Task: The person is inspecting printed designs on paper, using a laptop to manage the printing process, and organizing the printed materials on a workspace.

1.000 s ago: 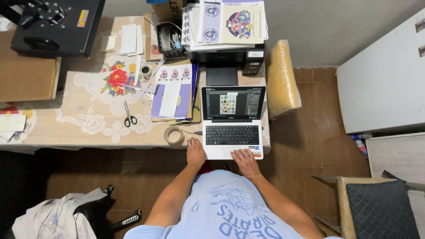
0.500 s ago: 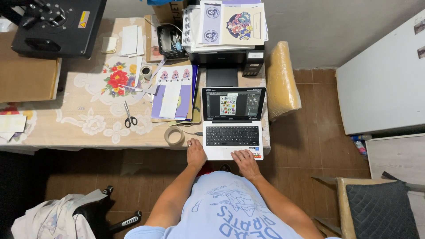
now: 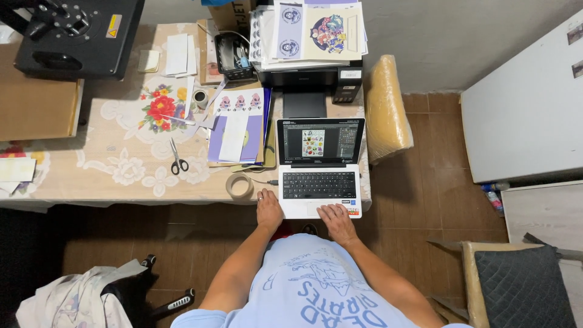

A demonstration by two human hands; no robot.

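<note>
Both hands are staying put as before: left hand point(image 3: 269, 209) lying open at the white laptop's point(image 3: 320, 167) front left corner, right hand point(image 3: 337, 220) resting flat beside its touchpad. Tape roll point(image 3: 239, 186) is sitting just left.

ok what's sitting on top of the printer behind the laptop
A stack of printed sheets lies on the printer, the top ones showing colourful artwork and round designs. The stack covers most of the printer's top, so anything beneath it cannot be seen.
</note>
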